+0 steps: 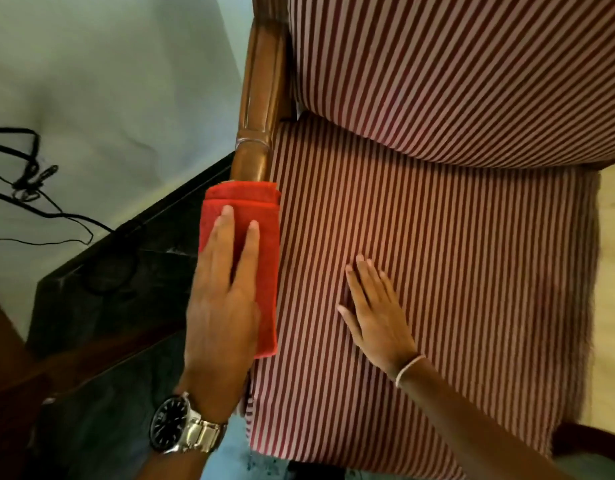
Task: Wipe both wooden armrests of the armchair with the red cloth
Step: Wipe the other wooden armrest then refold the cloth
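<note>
- The red cloth (243,237) is pressed flat under the left hand (223,306), grip released.
- Beyond the fingertips, the wooden armrest (261,98) is exposed.
- The right hand (375,313) is laid flat on the striped seat (455,254), grip released.

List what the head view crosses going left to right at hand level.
Black cables → dark side table → left hand flat on the red cloth over the wooden armrest → right hand flat on the striped seat cushion → pale floor.
</note>
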`<action>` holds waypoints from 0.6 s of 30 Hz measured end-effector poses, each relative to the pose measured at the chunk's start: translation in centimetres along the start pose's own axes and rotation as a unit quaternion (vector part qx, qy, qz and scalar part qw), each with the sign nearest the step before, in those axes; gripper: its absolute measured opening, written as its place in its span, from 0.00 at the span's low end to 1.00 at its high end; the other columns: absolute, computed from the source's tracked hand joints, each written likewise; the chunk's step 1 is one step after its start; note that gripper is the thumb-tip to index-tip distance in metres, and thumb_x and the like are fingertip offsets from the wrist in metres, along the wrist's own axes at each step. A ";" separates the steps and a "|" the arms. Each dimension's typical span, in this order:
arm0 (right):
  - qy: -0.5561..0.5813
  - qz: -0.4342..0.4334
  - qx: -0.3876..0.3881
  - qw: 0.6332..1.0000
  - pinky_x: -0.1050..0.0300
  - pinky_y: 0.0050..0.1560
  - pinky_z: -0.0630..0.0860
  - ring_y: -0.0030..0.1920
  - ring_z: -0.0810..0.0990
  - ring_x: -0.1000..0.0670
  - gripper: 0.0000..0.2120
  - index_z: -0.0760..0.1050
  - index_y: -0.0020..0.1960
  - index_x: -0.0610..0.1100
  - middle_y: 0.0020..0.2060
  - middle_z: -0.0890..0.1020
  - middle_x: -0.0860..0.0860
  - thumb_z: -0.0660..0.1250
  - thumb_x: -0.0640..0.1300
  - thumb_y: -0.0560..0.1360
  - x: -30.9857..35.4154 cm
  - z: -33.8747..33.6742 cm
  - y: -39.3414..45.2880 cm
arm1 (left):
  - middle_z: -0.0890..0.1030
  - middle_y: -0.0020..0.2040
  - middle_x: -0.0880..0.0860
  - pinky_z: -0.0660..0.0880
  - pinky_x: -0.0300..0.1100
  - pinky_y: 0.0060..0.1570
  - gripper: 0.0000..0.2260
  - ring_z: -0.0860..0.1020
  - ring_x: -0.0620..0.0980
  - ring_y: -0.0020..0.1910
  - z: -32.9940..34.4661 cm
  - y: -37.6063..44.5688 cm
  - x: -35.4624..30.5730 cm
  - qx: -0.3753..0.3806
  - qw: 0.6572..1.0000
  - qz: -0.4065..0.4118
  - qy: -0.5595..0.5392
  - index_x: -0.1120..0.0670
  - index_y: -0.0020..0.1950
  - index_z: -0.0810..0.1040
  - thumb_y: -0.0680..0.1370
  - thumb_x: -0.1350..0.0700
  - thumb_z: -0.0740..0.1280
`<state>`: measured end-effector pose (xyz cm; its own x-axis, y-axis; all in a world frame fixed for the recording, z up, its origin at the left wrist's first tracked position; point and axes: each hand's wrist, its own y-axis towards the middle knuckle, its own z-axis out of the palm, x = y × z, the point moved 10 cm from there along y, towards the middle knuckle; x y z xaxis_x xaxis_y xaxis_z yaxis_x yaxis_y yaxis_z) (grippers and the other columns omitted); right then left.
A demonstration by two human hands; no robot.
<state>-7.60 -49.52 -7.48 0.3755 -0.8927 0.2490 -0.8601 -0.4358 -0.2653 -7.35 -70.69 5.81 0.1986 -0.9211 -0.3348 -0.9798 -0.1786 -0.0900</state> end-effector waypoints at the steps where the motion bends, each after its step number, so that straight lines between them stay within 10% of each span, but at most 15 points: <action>1: -0.020 -0.012 0.019 1.000 0.40 0.80 0.61 0.83 0.56 0.42 0.31 0.57 0.82 0.41 0.82 0.57 0.41 0.55 0.57 0.84 -0.5 1.9 -0.5 | 0.55 0.82 0.64 0.67 0.67 0.71 0.31 0.59 0.65 0.79 0.6 0.2 0.0 0.007 1.000 0.005 0.017 0.60 0.81 0.56 0.79 0.59 0.63; 7: -0.043 -0.021 0.005 0.999 0.48 0.84 0.43 0.84 0.48 0.46 0.33 0.49 0.84 0.44 0.84 0.50 0.45 0.49 0.60 0.84 -1.6 4.3 -0.3 | 0.50 0.83 0.63 0.53 0.57 0.80 0.27 0.50 0.59 0.83 2.2 1.1 0.2 0.022 0.994 0.050 0.093 0.60 0.82 0.49 0.85 0.51 0.50; 18: -0.054 -0.004 0.019 0.998 0.49 0.84 0.41 0.84 0.48 0.48 0.34 0.45 0.84 0.47 0.84 0.48 0.47 0.48 0.61 0.84 -2.0 4.8 -0.1 | 0.49 0.84 0.61 0.49 0.55 0.82 0.26 0.48 0.58 0.83 -0.7 18.2 -3.1 -0.044 0.998 0.051 0.017 0.58 0.83 0.47 0.86 0.53 0.50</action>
<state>-6.58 -48.26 -12.42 0.4195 -0.8951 0.1510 -0.8438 -0.4458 -0.2988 -25.79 -71.32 5.85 0.0990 -0.9466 -0.3068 -0.9934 -0.1121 0.0255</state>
